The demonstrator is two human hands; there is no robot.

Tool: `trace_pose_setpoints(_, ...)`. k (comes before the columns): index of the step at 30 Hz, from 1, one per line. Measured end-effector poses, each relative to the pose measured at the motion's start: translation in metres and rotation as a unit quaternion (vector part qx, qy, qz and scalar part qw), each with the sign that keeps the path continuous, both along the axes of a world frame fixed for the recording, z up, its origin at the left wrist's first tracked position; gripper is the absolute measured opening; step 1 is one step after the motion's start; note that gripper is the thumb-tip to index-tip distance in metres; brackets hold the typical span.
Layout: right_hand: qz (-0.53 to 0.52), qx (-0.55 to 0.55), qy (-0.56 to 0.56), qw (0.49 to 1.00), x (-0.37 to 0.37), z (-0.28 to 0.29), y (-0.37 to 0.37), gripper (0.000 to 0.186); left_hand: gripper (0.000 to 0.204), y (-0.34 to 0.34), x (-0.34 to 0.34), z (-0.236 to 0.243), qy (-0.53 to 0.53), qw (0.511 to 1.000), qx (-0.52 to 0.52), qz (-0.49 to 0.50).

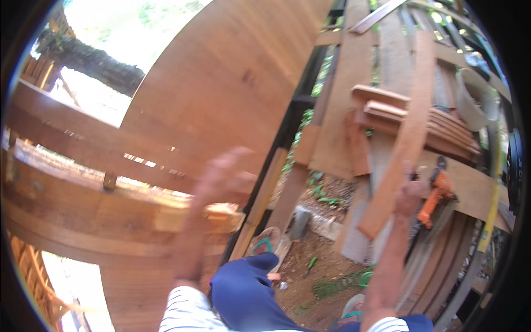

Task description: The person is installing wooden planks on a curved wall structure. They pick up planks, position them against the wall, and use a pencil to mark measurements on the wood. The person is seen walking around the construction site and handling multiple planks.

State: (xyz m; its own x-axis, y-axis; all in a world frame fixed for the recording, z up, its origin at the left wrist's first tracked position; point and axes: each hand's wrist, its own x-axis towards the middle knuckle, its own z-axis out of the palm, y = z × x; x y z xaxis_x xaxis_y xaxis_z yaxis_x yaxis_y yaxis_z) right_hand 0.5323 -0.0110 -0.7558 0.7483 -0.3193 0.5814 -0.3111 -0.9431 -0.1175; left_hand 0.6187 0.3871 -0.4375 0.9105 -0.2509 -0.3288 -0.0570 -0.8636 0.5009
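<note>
A long reddish-brown wooden board [406, 122] lies slanting over a stack of lumber on the right. My right hand [410, 195] is closed at the board's right edge, near its lower end, with a finger lying over its face. A small dark thing shows by those fingers, too blurred to name. Just right of that hand rests an orange and black tool [437, 195], its kind unclear. My left hand [225, 176] is raised in front of a large, smooth wooden panel with a curved edge [221, 83]. Motion smears its fingers, and nothing can be made out in them.
Several short wooden pieces [437, 130] are stacked under the board, beside a pale bucket [474, 99]. A yellow measuring tape [489, 224] runs along the right side. Wooden beams [99, 216] stand at left. On the earth floor [301, 257] lies a small green-handled tool [312, 265] near my sandalled feet.
</note>
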Motion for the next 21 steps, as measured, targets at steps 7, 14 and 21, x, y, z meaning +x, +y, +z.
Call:
trace_pose_setpoints(7,0.140,0.650,-0.251,0.704,0.023,0.243,0.051,0.020,0.056,0.108,0.063,0.225,-0.381,0.904,0.172,0.086)
trace_pose_setpoints(14,0.226,0.519,-0.292,0.771,0.047,0.308,0.028,0.016,0.073,0.140,0.166,0.238,-0.322,0.929,0.107,0.149)
trace_pose_setpoints(21,0.291,0.596,-0.244,0.707,0.141,0.290,0.094,0.016,0.108,0.082,0.218,0.155,-0.303,0.794,0.473,0.231)
